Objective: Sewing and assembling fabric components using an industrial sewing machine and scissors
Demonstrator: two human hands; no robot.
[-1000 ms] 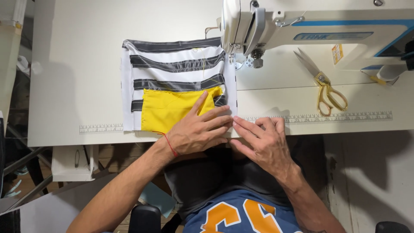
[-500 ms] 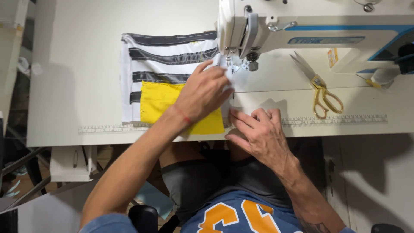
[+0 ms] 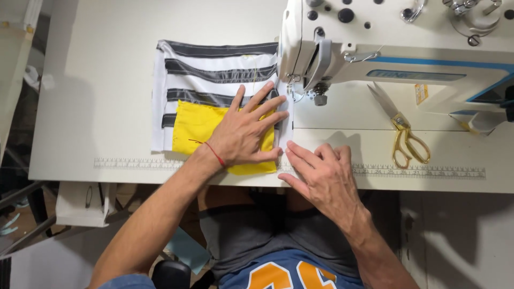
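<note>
Left hand lies flat, fingers spread, pressing the yellow cloth patch onto the grey-and-white striped fabric, left of the white sewing machine. Right hand rests open at the fabric's near edge, gripping nothing. Gold-handled scissors lie well apart on the white table.

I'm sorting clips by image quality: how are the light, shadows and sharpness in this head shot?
Head view: even, bright overhead light on the white table, no harsh glare; soft shadows fall beside the scissors and below the right hand; the left hand, yellow fabric and striped cloth look sharp, without motion blur; the area under the table is dark.
</note>
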